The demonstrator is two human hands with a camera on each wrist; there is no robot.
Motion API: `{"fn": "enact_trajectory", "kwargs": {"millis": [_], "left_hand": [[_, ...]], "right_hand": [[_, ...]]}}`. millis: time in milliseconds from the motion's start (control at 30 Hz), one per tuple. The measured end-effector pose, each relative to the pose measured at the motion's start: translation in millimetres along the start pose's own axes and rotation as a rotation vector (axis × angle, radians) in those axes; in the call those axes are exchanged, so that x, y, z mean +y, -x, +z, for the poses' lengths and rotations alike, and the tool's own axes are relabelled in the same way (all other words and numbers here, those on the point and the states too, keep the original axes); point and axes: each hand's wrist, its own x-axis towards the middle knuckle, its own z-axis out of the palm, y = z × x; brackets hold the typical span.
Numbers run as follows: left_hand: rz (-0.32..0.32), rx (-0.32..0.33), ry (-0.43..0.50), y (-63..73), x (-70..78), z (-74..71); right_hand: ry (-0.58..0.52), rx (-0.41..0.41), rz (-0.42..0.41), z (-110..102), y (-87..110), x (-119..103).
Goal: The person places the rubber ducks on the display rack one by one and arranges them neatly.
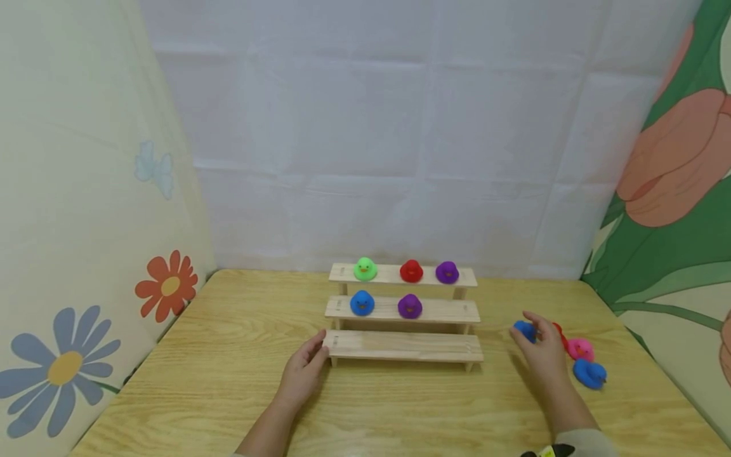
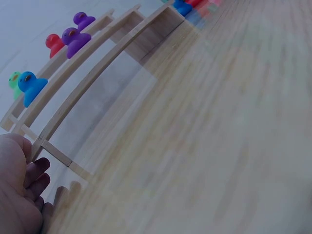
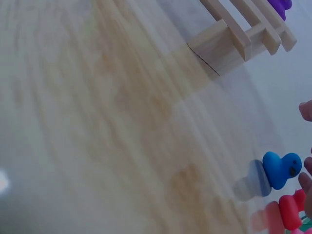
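My left hand [image 1: 301, 374] grips the left end of the lowest step of a three-tier wooden display stand [image 1: 402, 344]. In the left wrist view, thumb and fingers lie on either side of that end. Right of the stand, my right hand [image 1: 541, 355] reaches around a blue rubber duck [image 1: 524, 332], thumb and fingers spread. The right wrist view shows this blue duck [image 3: 279, 169] on the table, with a gap between it and the fingers [image 3: 306, 181]. A red duck [image 1: 560, 334] is partly hidden behind the hand.
On the top tier sit a green duck [image 1: 365, 270], a red duck [image 1: 411, 271] and a purple duck [image 1: 447, 273]. The middle tier bears a blue duck [image 1: 362, 303] and a purple duck [image 1: 410, 307]. A pink duck [image 1: 581, 350] and another blue duck [image 1: 589, 374] lie at the right.
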Motion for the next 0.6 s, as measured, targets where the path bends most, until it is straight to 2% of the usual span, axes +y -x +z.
{"fn": "enact_trajectory", "kwargs": {"millis": [233, 600], "left_hand": [[-0.002, 0.001, -0.001, 0.1, 0.0, -0.1], [0.007, 0.01, -0.015, -1.0, -0.4, 0.3]], "right_hand": [[0.066, -0.027, 0.015, -6, -4.0, 8], [0.085, -0.093, 0.029, -7, -10.3, 17]]}}
